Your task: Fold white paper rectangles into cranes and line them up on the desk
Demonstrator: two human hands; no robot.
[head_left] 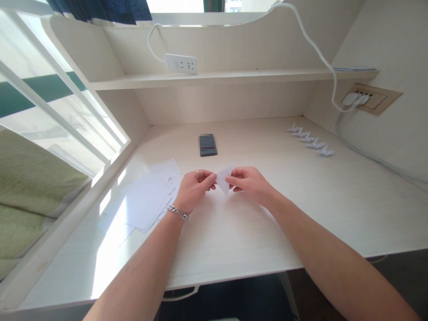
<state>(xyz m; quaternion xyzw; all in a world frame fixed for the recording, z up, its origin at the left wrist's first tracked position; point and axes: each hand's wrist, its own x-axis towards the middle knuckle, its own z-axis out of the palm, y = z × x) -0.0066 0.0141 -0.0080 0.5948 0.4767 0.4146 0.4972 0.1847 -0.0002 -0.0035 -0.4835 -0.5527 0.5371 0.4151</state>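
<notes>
A small folded piece of white paper [224, 179] is held just above the pale wooden desk [301, 209], pinched from both sides. My left hand [194, 189], with a ring and a chain bracelet, grips its left edge with closed fingers. My right hand [249, 182] pinches its right edge between thumb and fingertips. A loose stack of white paper sheets [150, 198] lies on the desk just left of my left hand.
A dark phone [207, 145] lies flat behind my hands. A row of several folded white paper cranes [310, 140] stands at the right back. A power strip [180, 63] sits on the shelf above; a white cable [321, 53] runs to a wall socket [363, 99].
</notes>
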